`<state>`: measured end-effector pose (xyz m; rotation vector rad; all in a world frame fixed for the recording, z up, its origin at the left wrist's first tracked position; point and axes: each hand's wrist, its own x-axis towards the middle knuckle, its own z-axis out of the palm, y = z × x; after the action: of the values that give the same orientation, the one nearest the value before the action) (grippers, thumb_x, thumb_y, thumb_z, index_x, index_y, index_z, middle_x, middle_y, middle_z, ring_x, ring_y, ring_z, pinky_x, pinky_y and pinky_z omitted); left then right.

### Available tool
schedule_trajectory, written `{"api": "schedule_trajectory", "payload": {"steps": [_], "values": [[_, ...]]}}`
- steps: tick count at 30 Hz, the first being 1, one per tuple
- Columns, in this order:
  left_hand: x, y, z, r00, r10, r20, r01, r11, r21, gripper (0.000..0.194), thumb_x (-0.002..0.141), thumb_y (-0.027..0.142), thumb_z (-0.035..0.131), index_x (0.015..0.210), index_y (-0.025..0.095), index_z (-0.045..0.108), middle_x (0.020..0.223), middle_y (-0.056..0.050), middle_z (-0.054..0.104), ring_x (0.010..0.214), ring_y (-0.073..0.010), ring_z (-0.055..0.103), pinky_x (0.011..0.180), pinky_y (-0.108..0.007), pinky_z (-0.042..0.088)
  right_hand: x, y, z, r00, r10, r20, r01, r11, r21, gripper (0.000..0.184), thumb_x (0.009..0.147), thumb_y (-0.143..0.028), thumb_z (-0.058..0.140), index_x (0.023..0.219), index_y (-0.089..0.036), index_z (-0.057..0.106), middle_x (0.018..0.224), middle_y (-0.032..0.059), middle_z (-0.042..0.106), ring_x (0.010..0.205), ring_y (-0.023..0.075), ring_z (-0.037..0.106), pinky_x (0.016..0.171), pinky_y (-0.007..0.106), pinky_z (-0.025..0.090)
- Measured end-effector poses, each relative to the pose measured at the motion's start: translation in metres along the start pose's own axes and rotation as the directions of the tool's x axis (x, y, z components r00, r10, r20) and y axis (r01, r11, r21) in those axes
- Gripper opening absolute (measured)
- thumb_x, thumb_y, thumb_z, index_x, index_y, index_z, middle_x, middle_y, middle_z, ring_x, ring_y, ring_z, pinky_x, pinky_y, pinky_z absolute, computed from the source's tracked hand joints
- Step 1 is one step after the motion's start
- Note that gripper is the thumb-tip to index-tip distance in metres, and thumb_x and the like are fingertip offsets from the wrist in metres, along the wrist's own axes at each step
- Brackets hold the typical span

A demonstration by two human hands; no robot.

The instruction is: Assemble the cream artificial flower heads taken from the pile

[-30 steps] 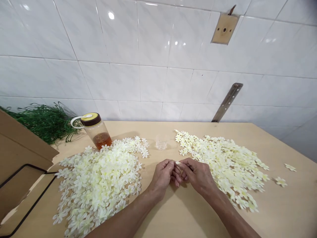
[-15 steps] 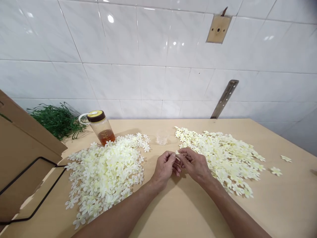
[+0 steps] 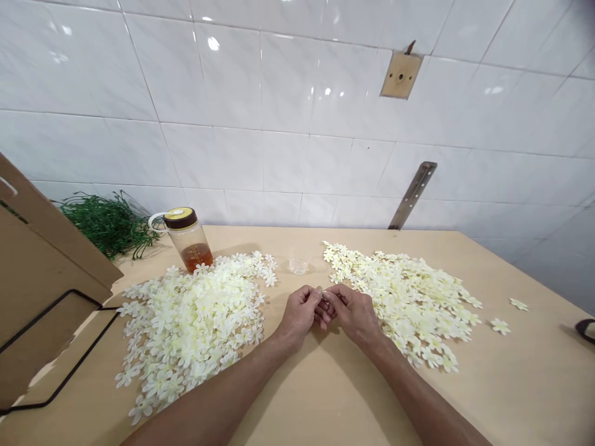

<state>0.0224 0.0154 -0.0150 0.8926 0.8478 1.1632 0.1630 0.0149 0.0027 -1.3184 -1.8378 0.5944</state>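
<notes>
My left hand (image 3: 300,313) and my right hand (image 3: 356,313) meet above the middle of the table, fingertips touching. Both are closed in a pinch. A tiny pale bit shows between the fingertips, but the fingers hide most of it and I cannot make out what it is. To the left lies a heaped pile of cream-white artificial flowers (image 3: 195,322). A flatter, more yellowish spread of artificial flowers (image 3: 413,297) lies close to the right of my right hand. Just beyond my fingers stands a small clear plastic cup (image 3: 298,265).
A bottle of amber liquid (image 3: 188,241) stands behind the left pile. Green artificial stems (image 3: 105,223), a cardboard box (image 3: 41,291) and a black wire frame (image 3: 69,384) are at the left. Two loose flowers lie far right, with a black object (image 3: 586,329) at the edge. A tiled wall (image 3: 242,155) rises behind.
The camera view has turned slightly to the right. My hands stay together, and the pale bit between the fingertips shows less than before. The black object has come into view at the right.
</notes>
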Motion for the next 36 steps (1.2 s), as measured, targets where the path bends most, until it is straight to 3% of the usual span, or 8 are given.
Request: {"api": "schedule_trajectory", "payload": {"steps": [3,8,10,12,18,23,28,36], "values": [[0.002,-0.003,0.000,0.999,0.013,-0.034,-0.013,1.000,0.004,0.038,0.081,0.053,0.061,0.074,0.017,0.050,0.056,-0.001,0.061,0.043,-0.0113,0.055,0.038,-0.021,0.043,0.000,0.000,0.000,0.998,-0.029,0.051,0.028,0.999,0.019,0.033,0.094,-0.042,0.047,0.089,-0.021,0.071,0.066,0.0002,0.070,0.059,0.0141,0.064,0.058,0.022,0.050],[0.004,-0.007,0.000,0.998,0.008,-0.055,-0.007,1.000,0.017,0.039,0.081,0.055,0.059,0.074,0.017,0.050,0.054,0.000,0.059,0.042,-0.0113,0.054,0.037,-0.021,0.043,0.003,0.008,-0.004,0.992,-0.017,0.126,0.006,0.996,0.088,0.034,0.092,-0.043,0.051,0.080,-0.020,0.072,0.065,0.0014,0.069,0.058,0.0143,0.064,0.058,0.023,0.053],[0.004,-0.006,0.000,0.999,-0.004,-0.032,0.005,1.000,0.030,0.039,0.081,0.054,0.060,0.074,0.016,0.051,0.057,-0.001,0.060,0.042,-0.0108,0.054,0.037,-0.021,0.042,0.004,0.013,-0.006,0.995,0.023,0.101,-0.036,0.991,0.126,0.026,0.088,-0.042,0.058,0.092,-0.020,0.071,0.073,0.0027,0.072,0.061,0.0154,0.066,0.058,0.025,0.055],[0.004,-0.005,0.000,1.000,-0.025,-0.013,0.025,0.999,0.040,0.040,0.080,0.054,0.061,0.073,0.016,0.052,0.058,-0.001,0.061,0.042,-0.0103,0.054,0.036,-0.020,0.041,0.005,0.017,-0.008,0.996,0.027,0.089,-0.040,0.988,0.152,0.031,0.085,-0.041,0.061,0.106,-0.020,0.068,0.080,0.0040,0.073,0.065,0.0167,0.068,0.059,0.026,0.056],[0.004,-0.005,0.001,0.999,-0.041,-0.010,0.041,0.997,0.061,0.042,0.080,0.056,0.059,0.073,0.016,0.052,0.057,-0.002,0.061,0.040,-0.0104,0.054,0.035,-0.020,0.041,0.006,0.015,-0.011,0.986,-0.070,0.154,0.061,0.996,0.062,0.027,0.089,-0.037,0.055,0.107,-0.021,0.068,0.078,0.0037,0.072,0.062,0.0160,0.066,0.059,0.026,0.053],[0.004,-0.006,0.003,0.999,-0.034,-0.017,0.035,0.996,0.084,0.042,0.081,0.058,0.056,0.073,0.017,0.050,0.051,0.000,0.058,0.038,-0.0110,0.052,0.035,-0.020,0.041,0.005,0.014,-0.011,0.984,-0.103,0.148,0.107,0.994,-0.025,0.033,0.093,-0.035,0.048,0.122,-0.022,0.059,0.068,-0.0001,0.068,0.056,0.0143,0.061,0.058,0.026,0.050],[0.002,-0.006,0.003,1.000,-0.005,-0.016,0.007,0.993,0.120,0.041,0.083,0.057,0.054,0.075,0.017,0.050,0.054,0.000,0.058,0.039,-0.0124,0.055,0.034,-0.021,0.042,0.006,0.013,-0.012,0.984,-0.143,0.107,0.151,0.986,-0.072,0.023,0.091,-0.034,0.052,0.104,-0.024,0.069,0.084,0.0030,0.071,0.067,0.0159,0.064,0.065,0.027,0.050],[0.003,-0.012,0.002,1.000,0.002,-0.017,0.000,0.994,0.106,0.040,0.087,0.054,0.050,0.073,0.017,0.050,0.059,0.001,0.058,0.039,-0.0114,0.056,0.032,-0.020,0.041,0.005,0.010,-0.013,0.985,-0.133,0.110,0.148,0.980,-0.133,0.031,0.093,-0.040,0.049,0.074,-0.022,0.065,0.061,0.0001,0.063,0.055,0.0140,0.056,0.055,0.024,0.043]]}}
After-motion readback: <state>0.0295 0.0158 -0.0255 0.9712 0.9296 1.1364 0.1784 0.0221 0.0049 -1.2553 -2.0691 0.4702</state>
